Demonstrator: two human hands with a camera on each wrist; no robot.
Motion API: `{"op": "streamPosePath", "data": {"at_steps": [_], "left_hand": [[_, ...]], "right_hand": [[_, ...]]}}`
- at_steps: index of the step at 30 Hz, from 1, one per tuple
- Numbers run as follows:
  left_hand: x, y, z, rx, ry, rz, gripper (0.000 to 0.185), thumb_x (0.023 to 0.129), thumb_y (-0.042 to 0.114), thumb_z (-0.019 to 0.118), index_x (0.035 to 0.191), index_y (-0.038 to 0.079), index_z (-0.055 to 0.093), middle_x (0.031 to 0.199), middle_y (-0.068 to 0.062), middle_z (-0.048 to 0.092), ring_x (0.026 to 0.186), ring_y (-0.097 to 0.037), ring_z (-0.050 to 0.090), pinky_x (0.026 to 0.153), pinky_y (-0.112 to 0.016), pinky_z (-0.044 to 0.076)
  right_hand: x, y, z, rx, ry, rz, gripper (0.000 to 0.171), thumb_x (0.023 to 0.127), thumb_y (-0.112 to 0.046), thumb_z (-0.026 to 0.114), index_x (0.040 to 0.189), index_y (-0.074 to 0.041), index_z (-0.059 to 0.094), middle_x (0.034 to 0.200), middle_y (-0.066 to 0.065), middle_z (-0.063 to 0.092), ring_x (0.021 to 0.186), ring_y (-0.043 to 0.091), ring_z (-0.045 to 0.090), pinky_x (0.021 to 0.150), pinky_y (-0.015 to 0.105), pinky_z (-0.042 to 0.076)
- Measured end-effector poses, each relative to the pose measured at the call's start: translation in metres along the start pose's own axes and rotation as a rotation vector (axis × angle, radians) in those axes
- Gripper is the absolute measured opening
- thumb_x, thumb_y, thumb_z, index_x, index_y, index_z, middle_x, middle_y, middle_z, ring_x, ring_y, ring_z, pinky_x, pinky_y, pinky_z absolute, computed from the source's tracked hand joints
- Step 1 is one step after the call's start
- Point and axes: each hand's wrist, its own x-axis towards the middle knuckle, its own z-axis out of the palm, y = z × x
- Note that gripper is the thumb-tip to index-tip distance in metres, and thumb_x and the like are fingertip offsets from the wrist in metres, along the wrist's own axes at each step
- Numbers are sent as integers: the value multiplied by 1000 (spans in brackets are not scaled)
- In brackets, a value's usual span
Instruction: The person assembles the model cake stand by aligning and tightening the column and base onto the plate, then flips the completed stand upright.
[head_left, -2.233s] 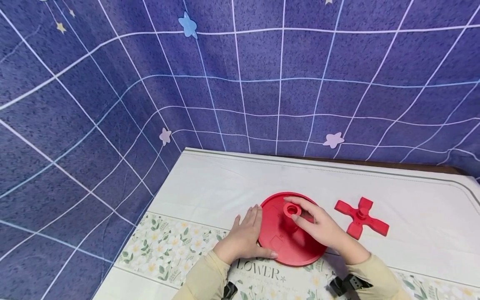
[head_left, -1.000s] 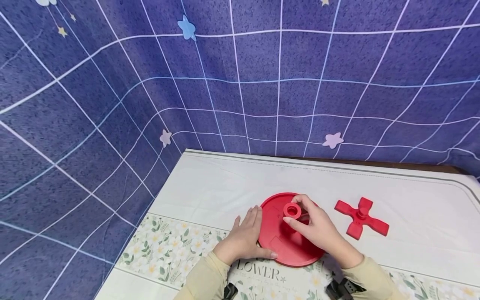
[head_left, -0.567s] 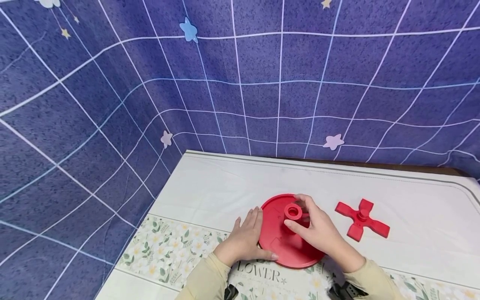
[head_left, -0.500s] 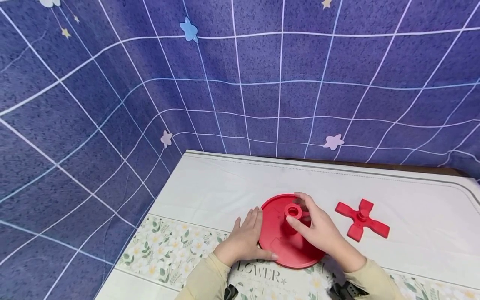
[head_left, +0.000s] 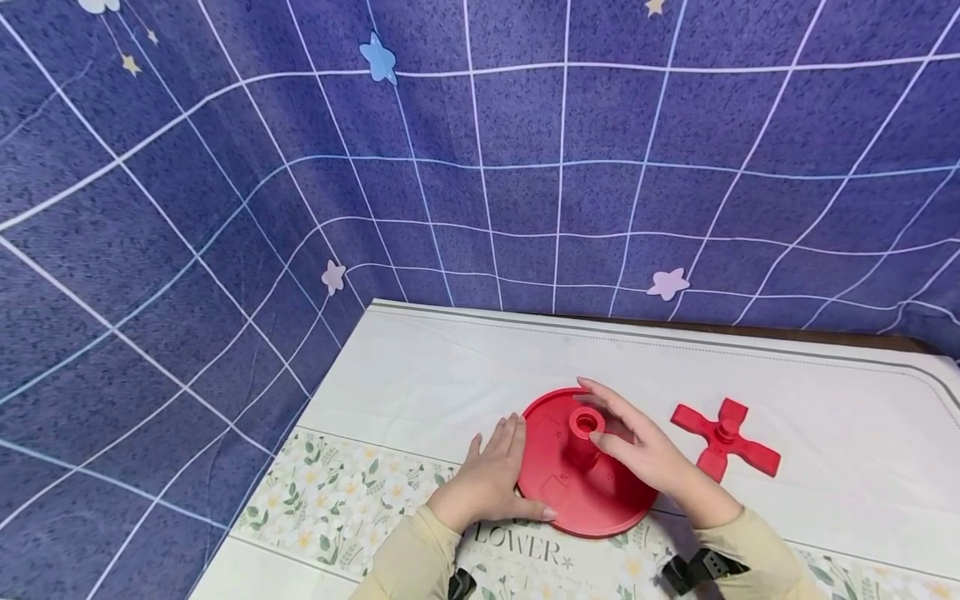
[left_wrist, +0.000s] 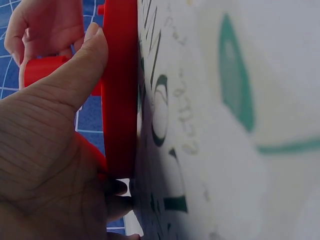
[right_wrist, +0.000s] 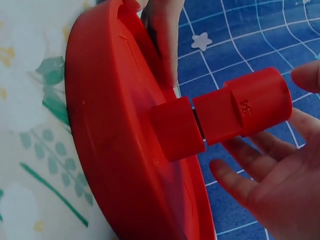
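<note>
A blue curtain (head_left: 517,117) with 2 lilac stars (head_left: 668,284) hangs behind a floral tablecloth (head_left: 442,367).

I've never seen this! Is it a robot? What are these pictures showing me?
No robot: it's a person working bare-handed. The wide picture comes from a camera on the person's head, the two smaller ones from cameras on the wrists. On the flowery cloth sits a round red base with a red post standing on it, and a red cross lies to the right. The left hand rests against the base's edge. The right hand is loosely around the post, but its thumb looks apart from it, so nothing seems gripped.
</note>
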Motion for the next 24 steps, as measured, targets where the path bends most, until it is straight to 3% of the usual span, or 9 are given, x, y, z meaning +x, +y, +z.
{"op": "streamPosePath", "data": {"at_steps": [5, 8, 15, 24], "left_hand": [[-1, 1, -1, -8, -1, 9, 126, 71, 74, 69, 155, 0, 11, 162, -16, 11, 149, -31, 8, 114, -60, 14], [-1, 1, -1, -5, -3, 7, 127, 70, 74, 69, 155, 0, 10, 162, -16, 11, 149, -31, 8, 114, -59, 14], [0, 0, 0, -1, -4, -1, 128, 70, 75, 68, 156, 1, 9, 162, -15, 9, 149, -30, 6, 114, -59, 13], [1, 0, 1, -3, -4, -4, 128, 70, 76, 68, 156, 2, 9, 162, -14, 10, 149, -30, 6, 114, -59, 13]], "right_hand": [[-1, 2, -1, 92, -69, 18, 50, 94, 7, 55, 143, 3, 44, 130, 27, 52, 110, 17, 62, 86, 29, 54], [-1, 4, -2, 116, -80, 48, 46, 94, 5, 56, 139, 3, 47, 125, 24, 56, 102, 19, 65, 79, 33, 57], [-2, 4, -3, 55, -45, 97, 42, 94, -1, 61, 134, 0, 51, 124, 15, 58, 109, 15, 62, 90, 24, 50], [-3, 7, -2, 70, -55, 111, 47, 94, -2, 61, 139, 0, 48, 122, 18, 59, 101, 16, 66, 81, 31, 56]]}}
